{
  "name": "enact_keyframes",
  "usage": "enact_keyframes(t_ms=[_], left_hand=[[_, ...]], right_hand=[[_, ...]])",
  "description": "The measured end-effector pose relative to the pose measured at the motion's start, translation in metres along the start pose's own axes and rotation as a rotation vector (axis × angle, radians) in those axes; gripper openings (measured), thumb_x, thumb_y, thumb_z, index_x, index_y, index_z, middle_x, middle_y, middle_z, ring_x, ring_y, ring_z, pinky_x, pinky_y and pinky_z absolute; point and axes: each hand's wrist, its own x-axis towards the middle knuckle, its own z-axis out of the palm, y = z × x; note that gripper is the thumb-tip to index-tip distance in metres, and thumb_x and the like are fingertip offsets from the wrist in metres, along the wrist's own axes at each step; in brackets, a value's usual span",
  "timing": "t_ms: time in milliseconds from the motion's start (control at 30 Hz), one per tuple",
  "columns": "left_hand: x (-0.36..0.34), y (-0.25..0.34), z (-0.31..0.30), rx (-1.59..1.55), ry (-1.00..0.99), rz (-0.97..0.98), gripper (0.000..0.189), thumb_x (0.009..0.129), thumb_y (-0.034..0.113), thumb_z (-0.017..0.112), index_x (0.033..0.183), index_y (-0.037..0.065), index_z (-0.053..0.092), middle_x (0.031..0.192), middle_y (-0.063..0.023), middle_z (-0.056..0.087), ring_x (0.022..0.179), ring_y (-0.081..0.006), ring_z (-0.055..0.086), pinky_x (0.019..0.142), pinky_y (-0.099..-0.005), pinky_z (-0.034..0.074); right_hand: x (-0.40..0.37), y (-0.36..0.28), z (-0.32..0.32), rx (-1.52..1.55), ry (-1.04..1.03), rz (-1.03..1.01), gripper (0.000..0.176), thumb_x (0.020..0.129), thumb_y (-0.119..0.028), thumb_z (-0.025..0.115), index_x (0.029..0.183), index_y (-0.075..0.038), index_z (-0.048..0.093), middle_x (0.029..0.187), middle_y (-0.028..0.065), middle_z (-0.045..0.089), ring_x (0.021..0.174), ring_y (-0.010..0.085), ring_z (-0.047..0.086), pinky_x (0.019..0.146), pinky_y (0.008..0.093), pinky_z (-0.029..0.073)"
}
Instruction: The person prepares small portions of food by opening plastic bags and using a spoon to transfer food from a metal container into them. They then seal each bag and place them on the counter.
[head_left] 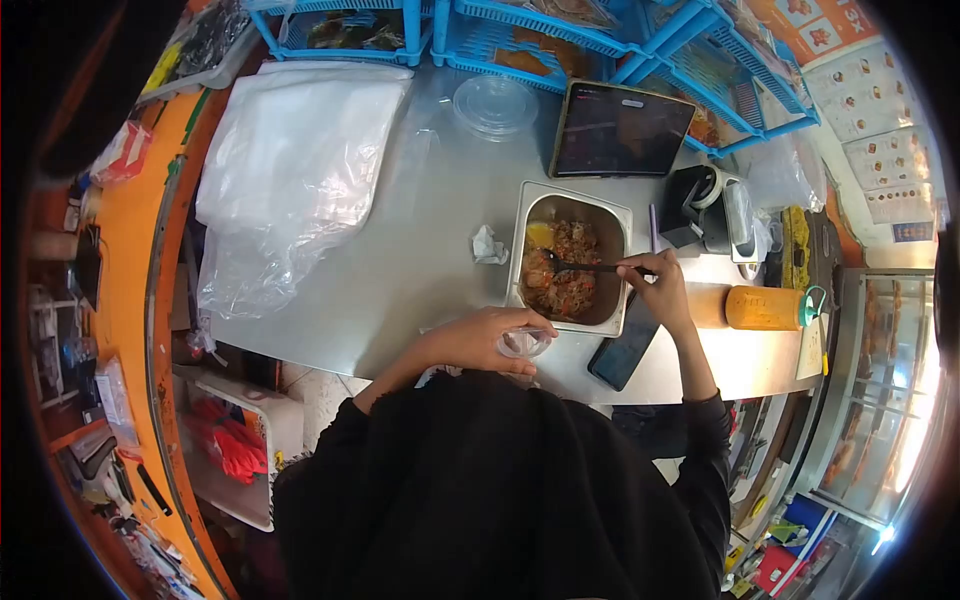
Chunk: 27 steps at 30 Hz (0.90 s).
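Head view, one frame. Landmark for all positions: the metal tray (578, 193) on the steel counter (440, 215).

Left hand (478, 341): closed around a small clear cup (524, 344), fingers curled over its rim. The cup sits at the tray's near edge, toward its left corner, touching or almost touching the rim; we cannot tell which.

Right hand (652, 280): fingertips pinched on the handle end of a dark spoon (590, 267), just outside the tray's right wall.

Spoon axis: nearly level across the tray, handle to the right, bowl to the left. The bowl end rests in the food (568, 285), a brownish mix with a yellow piece at the far left of the tray. We cannot tell whether the bowl is loaded.

Key relation: the cup lies on the near side of the spoon's bowl, a little to its left, with only the tray's near wall between them. The left hand is the one at the cup; the right hand is well over on the tray's other side.

Other items:
- phone (622, 350), against the tray's near right corner
- crumpled tissue (488, 245), just left of the tray
- tablet (620, 130), propped beyond the tray
- orange bottle (765, 307), lying well right of the tray
- plastic bags (290, 170), far left of the tray
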Motion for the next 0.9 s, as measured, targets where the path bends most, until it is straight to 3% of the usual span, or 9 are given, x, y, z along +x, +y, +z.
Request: enact_keyframes(t_ms=[67, 133, 200, 300, 400, 633, 667, 733, 900], left_hand=[[-0.001, 0.001, -0.002, -0.039, -0.005, -0.003, 0.047, 0.067, 0.027, 0.068, 0.106, 0.008, 0.050, 0.099, -0.0077, 0.054, 0.093, -0.0227, 0.051, 0.081, -0.0319, 0.040], [-0.004, 0.007, -0.008, -0.064, -0.050, -0.025, 0.046, 0.070, 0.026, 0.066, 0.110, 0.010, 0.048, 0.110, -0.0047, 0.043, 0.101, -0.0175, 0.044, 0.077, -0.0301, 0.045], [-0.007, 0.008, -0.013, -0.063, 0.018, 0.017, 0.046, 0.070, 0.025, 0.067, 0.109, 0.010, 0.049, 0.104, -0.0052, 0.045, 0.099, -0.0180, 0.045, 0.079, -0.0303, 0.042], [-0.015, 0.008, -0.023, -0.113, 0.132, 0.030, 0.046, 0.070, 0.022, 0.066, 0.110, 0.010, 0.048, 0.100, -0.0052, 0.045, 0.098, -0.0173, 0.045, 0.081, -0.0306, 0.039], [-0.023, -0.001, -0.032, -0.208, 0.231, 0.017, 0.047, 0.072, 0.019, 0.064, 0.114, 0.009, 0.045, 0.102, -0.0044, 0.043, 0.099, -0.0153, 0.043, 0.082, -0.0305, 0.039], [-0.025, -0.012, -0.038, -0.309, 0.463, 0.050, 0.054, 0.073, 0.015, 0.063, 0.117, 0.006, 0.032, 0.108, -0.0063, 0.039, 0.103, -0.0166, 0.041, 0.075, -0.0304, 0.045], [-0.024, -0.012, -0.038, -0.311, 0.460, 0.051, 0.054, 0.073, 0.015, 0.063, 0.117, 0.006, 0.032, 0.108, -0.0063, 0.039, 0.103, -0.0166, 0.041, 0.075, -0.0304, 0.045], [-0.021, -0.010, -0.036, -0.331, 0.529, 0.027, 0.046, 0.076, 0.009, 0.061, 0.113, 0.005, 0.034, 0.107, -0.0078, 0.045, 0.104, -0.0156, 0.043, 0.088, -0.0293, 0.035], [-0.014, -0.012, -0.037, -0.382, 0.552, 0.016, 0.045, 0.076, 0.011, 0.061, 0.113, 0.005, 0.036, 0.109, -0.0083, 0.045, 0.104, -0.0153, 0.043, 0.086, -0.0278, 0.037]], right_hand=[[-0.004, 0.004, -0.006, 0.003, -0.010, 0.115, 0.013, 0.068, -0.019, 0.067, 0.078, -0.010, 0.067, 0.062, 0.0033, 0.059, 0.063, 0.0172, 0.044, 0.063, 0.0287, 0.037], [-0.009, 0.007, -0.010, 0.037, -0.037, 0.176, 0.013, 0.069, -0.019, 0.066, 0.078, -0.010, 0.067, 0.063, 0.0036, 0.060, 0.064, 0.0172, 0.044, 0.062, 0.0287, 0.036], [-0.015, 0.007, -0.009, 0.073, -0.064, 0.235, 0.014, 0.069, -0.019, 0.066, 0.079, -0.009, 0.066, 0.063, 0.0038, 0.060, 0.064, 0.0172, 0.044, 0.062, 0.0287, 0.036], [-0.024, -0.001, -0.006, 0.055, 0.024, 0.121, 0.011, 0.068, -0.017, 0.066, 0.077, -0.011, 0.066, 0.061, 0.0018, 0.058, 0.064, 0.0173, 0.042, 0.061, 0.0290, 0.034], [-0.031, -0.027, -0.008, -0.227, 0.144, -0.254, 0.007, 0.065, -0.014, 0.066, 0.072, -0.016, 0.066, 0.058, -0.0024, 0.051, 0.061, 0.0180, 0.040, 0.061, 0.0301, 0.030], [-0.059, -0.052, -0.003, -0.511, 0.243, -0.478, 0.016, 0.063, -0.014, 0.066, 0.076, -0.021, 0.065, 0.062, -0.0058, 0.048, 0.066, 0.0151, 0.042, 0.061, 0.0293, 0.028], [-0.061, -0.055, -0.003, -0.524, 0.230, -0.491, 0.017, 0.063, -0.014, 0.066, 0.077, -0.023, 0.065, 0.063, -0.0065, 0.048, 0.066, 0.0146, 0.041, 0.062, 0.0290, 0.028], [-0.062, -0.055, 0.001, -0.483, 0.221, -0.454, 0.016, 0.063, -0.014, 0.066, 0.077, -0.022, 0.065, 0.063, -0.0064, 0.048, 0.065, 0.0147, 0.041, 0.062, 0.0287, 0.028], [-0.057, -0.049, 0.013, -0.352, 0.147, -0.306, 0.012, 0.065, -0.014, 0.066, 0.076, -0.017, 0.066, 0.061, -0.0044, 0.050, 0.062, 0.0166, 0.040, 0.060, 0.0294, 0.030]])
